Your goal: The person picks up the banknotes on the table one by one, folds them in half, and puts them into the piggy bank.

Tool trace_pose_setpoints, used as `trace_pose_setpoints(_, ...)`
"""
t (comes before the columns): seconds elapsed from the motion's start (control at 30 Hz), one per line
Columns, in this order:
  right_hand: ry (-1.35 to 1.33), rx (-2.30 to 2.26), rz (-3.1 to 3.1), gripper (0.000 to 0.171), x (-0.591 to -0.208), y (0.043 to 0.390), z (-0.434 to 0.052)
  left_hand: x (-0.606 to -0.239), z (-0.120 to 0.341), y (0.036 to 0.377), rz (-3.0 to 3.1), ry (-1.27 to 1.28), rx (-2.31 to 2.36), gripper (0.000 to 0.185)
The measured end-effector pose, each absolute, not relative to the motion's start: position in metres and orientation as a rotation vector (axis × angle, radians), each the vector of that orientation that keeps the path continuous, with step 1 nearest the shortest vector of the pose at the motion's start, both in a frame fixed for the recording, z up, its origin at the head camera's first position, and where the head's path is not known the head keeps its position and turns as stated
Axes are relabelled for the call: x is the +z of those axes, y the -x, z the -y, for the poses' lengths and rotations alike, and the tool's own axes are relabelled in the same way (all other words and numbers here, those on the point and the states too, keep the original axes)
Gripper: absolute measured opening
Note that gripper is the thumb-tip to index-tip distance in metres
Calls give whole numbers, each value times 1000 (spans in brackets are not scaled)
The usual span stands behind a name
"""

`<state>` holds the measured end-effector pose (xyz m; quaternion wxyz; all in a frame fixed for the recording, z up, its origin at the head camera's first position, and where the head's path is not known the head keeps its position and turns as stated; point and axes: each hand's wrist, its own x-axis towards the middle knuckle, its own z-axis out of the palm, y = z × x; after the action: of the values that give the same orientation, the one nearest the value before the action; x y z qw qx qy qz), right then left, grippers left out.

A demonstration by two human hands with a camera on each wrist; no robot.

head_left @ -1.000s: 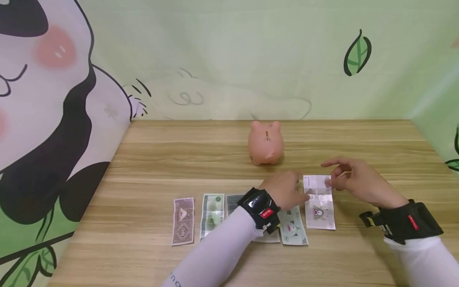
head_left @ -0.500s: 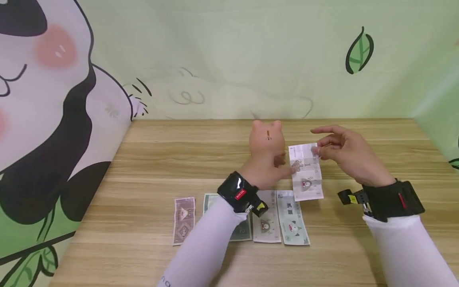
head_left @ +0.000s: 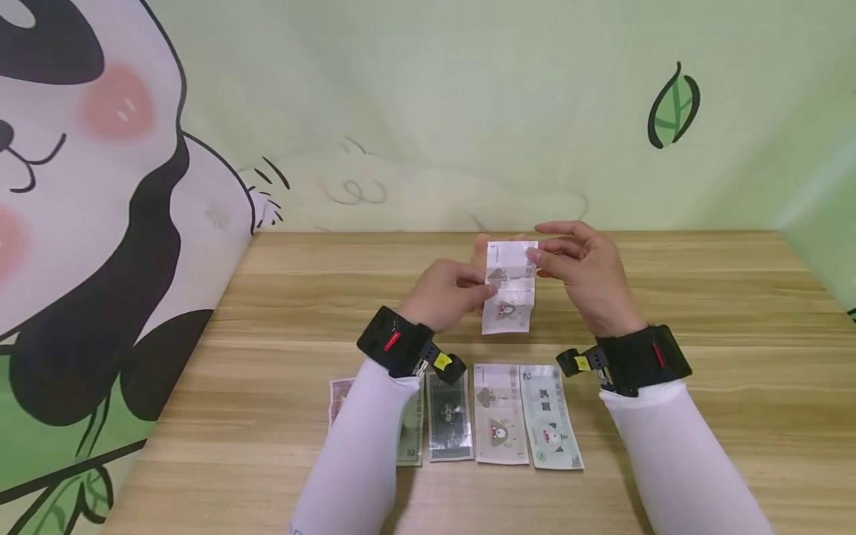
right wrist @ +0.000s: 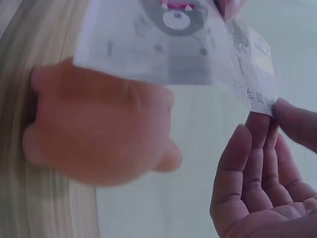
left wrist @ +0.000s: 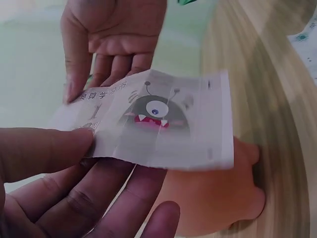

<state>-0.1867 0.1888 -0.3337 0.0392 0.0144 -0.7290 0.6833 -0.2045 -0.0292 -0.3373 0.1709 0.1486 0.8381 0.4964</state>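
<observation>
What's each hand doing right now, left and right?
Left hand: pinches the play banknote at its left edge.
Right hand: pinches the same note near its top, above the piggy bank.

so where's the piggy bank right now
In the head view the piggy bank is almost hidden behind the held note, mid-table, between both hands; the wrist views show it just under the note.
</observation>
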Motion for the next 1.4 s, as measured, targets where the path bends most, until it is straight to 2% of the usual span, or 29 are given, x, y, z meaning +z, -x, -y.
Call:
trace_pose_setpoints(0.1, -26, 2102, 2249, 30, -335, 188, -182, -337, 36, 207, -2349, -381, 1488, 21)
trace_pose_setpoints(0.37, -103, 2092, 2495, 47, -339, 185, -173, -338, 48, 214, -2267, -309, 1639, 22)
trace_pose_setpoints(0.9, -1, 1976, 2531, 38, -345, 186, -166, -345, 46, 214, -2198, -276, 1786, 30)
trace_pose_setpoints(1.03, 15, 1997, 2500, 45, -345, 185, -169, -345, 45, 214, -2186, -268, 1819, 34)
trace_pose_setpoints(1.13, 35, 2024, 2457, 49, -344, 185, -171, -344, 44, 214, -2190, -266, 1876, 44)
trace_pose_setpoints(1.27, 50, 2049, 2399, 38, -344, 186, -173, -343, 43, 214, -2208, -274, 1947, 54)
trace_pose_setpoints(1.4, 19, 2048, 2362, 28, -344, 187, -174, -341, 41, 213, -2213, -284, 1979, 51)
